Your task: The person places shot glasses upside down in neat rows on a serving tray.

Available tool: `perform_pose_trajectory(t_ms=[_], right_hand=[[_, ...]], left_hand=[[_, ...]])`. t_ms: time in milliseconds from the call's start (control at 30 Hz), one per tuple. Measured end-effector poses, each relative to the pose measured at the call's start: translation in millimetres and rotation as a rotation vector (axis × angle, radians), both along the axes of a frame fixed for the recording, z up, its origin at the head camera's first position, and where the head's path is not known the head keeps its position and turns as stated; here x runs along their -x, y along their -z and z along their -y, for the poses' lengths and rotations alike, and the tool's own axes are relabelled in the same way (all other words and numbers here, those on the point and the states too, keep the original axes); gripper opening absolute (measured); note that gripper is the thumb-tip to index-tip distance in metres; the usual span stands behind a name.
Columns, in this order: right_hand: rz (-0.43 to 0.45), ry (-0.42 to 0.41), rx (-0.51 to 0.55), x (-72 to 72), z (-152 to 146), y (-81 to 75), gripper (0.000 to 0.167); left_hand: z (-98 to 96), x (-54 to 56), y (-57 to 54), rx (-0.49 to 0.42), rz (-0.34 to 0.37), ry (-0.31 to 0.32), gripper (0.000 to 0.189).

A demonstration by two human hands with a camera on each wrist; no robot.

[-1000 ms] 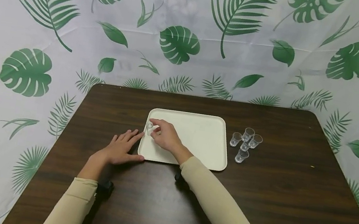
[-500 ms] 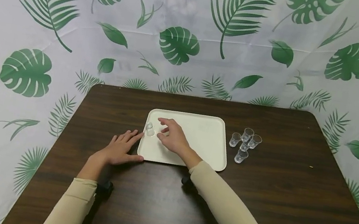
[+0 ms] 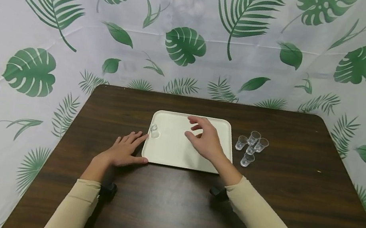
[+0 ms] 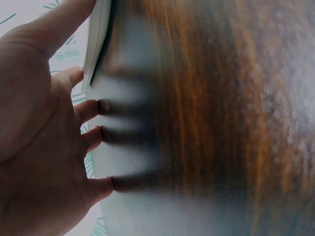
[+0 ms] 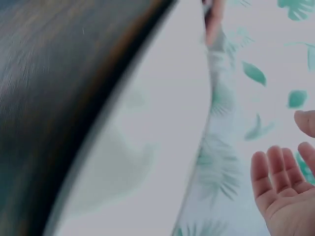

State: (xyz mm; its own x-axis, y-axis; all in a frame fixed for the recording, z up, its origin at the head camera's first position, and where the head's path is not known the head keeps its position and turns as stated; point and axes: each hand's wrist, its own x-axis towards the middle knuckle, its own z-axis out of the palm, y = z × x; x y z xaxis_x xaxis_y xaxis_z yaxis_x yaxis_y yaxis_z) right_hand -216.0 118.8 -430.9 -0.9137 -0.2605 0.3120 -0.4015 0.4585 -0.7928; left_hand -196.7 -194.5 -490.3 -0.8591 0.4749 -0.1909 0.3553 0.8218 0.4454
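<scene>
A white rectangular tray (image 3: 175,157) lies on the dark wooden table. One small clear shot glass (image 3: 154,129) stands near the tray's left edge. My left hand (image 3: 122,151) is spread beside that edge, its thumb and index finger touching the tray's rim; in the left wrist view the other fingertips (image 4: 104,187) rest on the tabletop. Above the right half of the tray hovers my right hand (image 3: 205,140), with nothing in its loosely bent fingers. To the right of the tray stands a cluster of several clear shot glasses (image 3: 251,147).
The brown table (image 3: 166,216) reaches back to a white cloth backdrop (image 3: 182,77) printed with green leaves. A tiny yellow speck (image 3: 319,171) lies on the table at the right.
My right hand has let go of the shot glass at the tray's left edge and moved right across the tray. My left hand has stayed in place.
</scene>
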Motion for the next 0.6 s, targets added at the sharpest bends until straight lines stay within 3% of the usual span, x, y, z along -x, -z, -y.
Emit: perform_pose_trajectory(t_ms=[167,333,500,600], right_hand=[[-0.095,0.142,0.055,-4.3,-47,-15.3,0.038],[-0.141,0.388,0.07,-8.6,-101,-20.4,0.031],[-0.099,0.619,0.079,-9.2,-151,-9.6,0.027],[-0.008,0.736,0.119,-8.8,-175,3.3,0.029]], left_hand=[[-0.5,0.5,1.4,0.006,-0.003,-0.001,0.098],[-0.9,0.5,0.5,0.031,0.014,-0.005,0.097],[-1.6,0.1,-2.0,0.039,0.014,-0.005,0.095],[-1.1,0.3,-3.5,0.036,0.013,-0.007,0.095]])
